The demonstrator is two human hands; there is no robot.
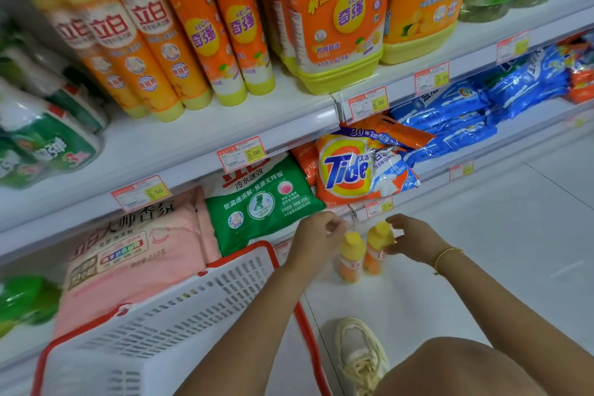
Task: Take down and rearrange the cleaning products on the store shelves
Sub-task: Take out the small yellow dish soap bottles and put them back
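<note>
Two small orange bottles with yellow caps stand upright side by side on the white floor in front of the bottom shelf: the left bottle (351, 259) and the right bottle (374, 251). My left hand (316, 236) hovers just left of the left bottle's cap, fingers loosely curled, holding nothing. My right hand (414, 239) reaches in from the right; its thumb and fingers curl round the right bottle's neck and cap. On the upper shelf stand tall orange detergent bottles (205, 38) and large yellow jugs (340, 29).
A white basket with red rim (180, 325) lies tilted at lower left. The lower shelf holds a pink bag (135, 251), a green bag (260, 202), a Tide bag (347, 170) and blue bags (456, 119). My shoe (360, 354) rests on the floor tiles.
</note>
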